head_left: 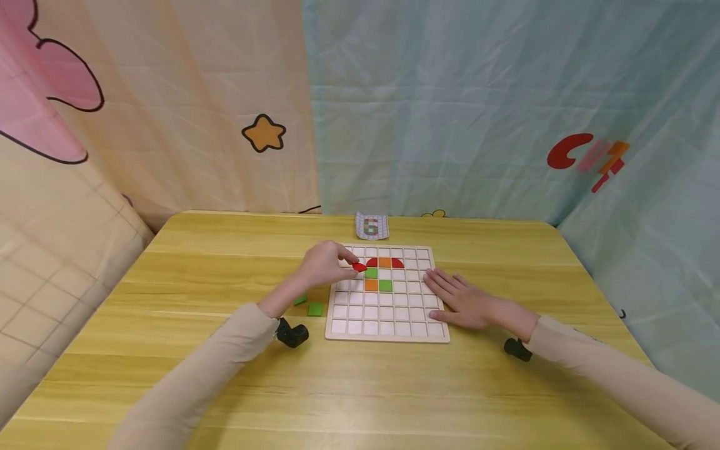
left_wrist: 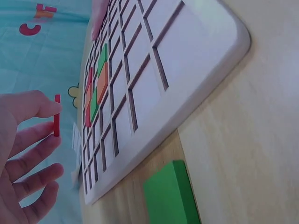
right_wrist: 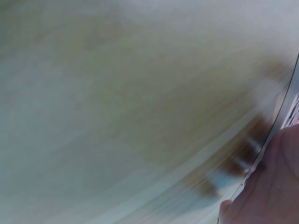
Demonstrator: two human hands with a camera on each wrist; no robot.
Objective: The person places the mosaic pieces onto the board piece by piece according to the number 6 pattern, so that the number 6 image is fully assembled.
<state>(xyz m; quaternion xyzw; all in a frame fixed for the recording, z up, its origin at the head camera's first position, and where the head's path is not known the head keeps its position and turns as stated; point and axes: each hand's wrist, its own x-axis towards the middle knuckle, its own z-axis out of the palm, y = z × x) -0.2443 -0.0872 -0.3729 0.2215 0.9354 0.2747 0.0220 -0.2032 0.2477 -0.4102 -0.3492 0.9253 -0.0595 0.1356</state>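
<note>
Between thumb and fingers, my left hand [head_left: 327, 264] pinches a thin red tile [head_left: 359, 267] over the left part of a white grid board [head_left: 388, 338]. The left wrist view shows that red tile [left_wrist: 57, 115] edge-on at the fingertips. My right hand [head_left: 464, 304] lies with straight fingers on the board's right edge. Set into the board's cells are two red rounded tiles with an orange tile [head_left: 385, 262] between them. Below these sit a green tile [head_left: 371, 273], a second orange tile [head_left: 371, 285] and another green tile [head_left: 385, 285].
Two loose green tiles lie left of the board, one [head_left: 315, 309] close to its edge and one [head_left: 300, 300] partly behind the left wrist. A small pattern card [head_left: 372, 227] stands beyond the board's far edge. Curtains [head_left: 450, 112] hang behind the wooden table [head_left: 360, 400].
</note>
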